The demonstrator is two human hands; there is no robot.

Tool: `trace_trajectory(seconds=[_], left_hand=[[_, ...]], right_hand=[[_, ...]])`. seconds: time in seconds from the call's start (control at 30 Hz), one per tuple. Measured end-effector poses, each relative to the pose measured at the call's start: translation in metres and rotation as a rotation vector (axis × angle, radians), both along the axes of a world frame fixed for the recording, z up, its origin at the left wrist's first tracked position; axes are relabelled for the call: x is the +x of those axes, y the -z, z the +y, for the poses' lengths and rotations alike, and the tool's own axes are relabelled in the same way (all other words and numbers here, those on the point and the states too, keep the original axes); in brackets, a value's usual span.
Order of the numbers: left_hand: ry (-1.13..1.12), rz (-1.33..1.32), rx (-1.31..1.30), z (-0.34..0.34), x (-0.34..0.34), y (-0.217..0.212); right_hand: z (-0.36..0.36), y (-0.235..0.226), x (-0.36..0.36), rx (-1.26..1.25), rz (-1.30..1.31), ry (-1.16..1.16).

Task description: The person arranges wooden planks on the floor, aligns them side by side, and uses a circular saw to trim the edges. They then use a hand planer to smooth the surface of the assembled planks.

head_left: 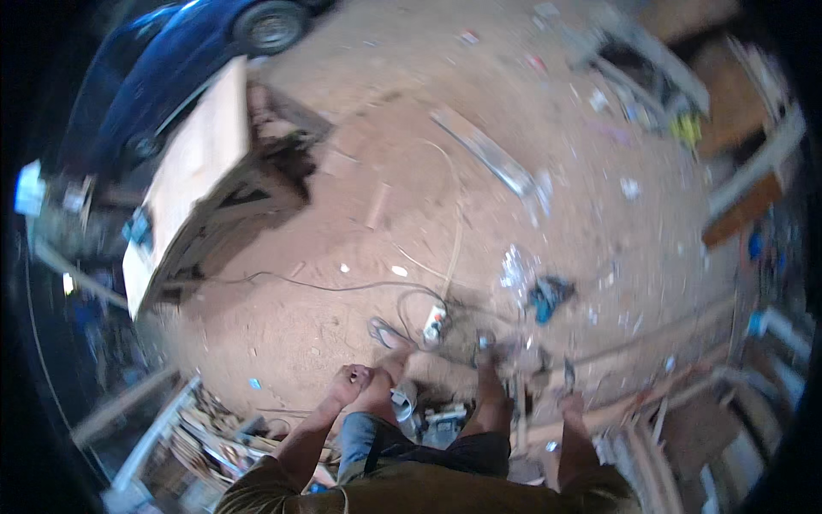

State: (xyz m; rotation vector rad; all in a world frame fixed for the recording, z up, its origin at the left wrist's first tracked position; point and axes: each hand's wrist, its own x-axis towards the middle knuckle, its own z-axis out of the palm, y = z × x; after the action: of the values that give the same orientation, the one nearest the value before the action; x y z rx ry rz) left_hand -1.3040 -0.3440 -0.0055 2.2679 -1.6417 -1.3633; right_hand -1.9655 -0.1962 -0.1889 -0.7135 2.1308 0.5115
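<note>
My left hand hovers beside my left knee, its fingers curled in; whatever they may hold is too small to name. Off to the right, my right hand hangs low over timber and is smeared by motion. A thin dark shape shows just past its fingers, and I cannot tell if the hand holds it. Between my sandalled feet lies a white power strip with plugs and cables. A teal and dark power tool rests on the ground beyond my right foot.
A wooden table stands at the left, near a dark blue car. A long pale board lies on the dirt floor ahead. Wood scraps are piled at lower left, with timber at right. A cable crosses the ground.
</note>
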Motion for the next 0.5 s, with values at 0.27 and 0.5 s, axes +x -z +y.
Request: trace_trajectory(seconds=[0.27,0.5], left_hand=[[-0.412,0.079,-0.016,0.065,0.187,-0.023],[-0.947,0.082,-0.374,0.061,0.335,-0.093]], right_hand=[[-0.205,-0.236,0.234,-0.383,-0.168,0.008],[-0.349,-0.253,0.43,-0.529,-0.361,-0.305]])
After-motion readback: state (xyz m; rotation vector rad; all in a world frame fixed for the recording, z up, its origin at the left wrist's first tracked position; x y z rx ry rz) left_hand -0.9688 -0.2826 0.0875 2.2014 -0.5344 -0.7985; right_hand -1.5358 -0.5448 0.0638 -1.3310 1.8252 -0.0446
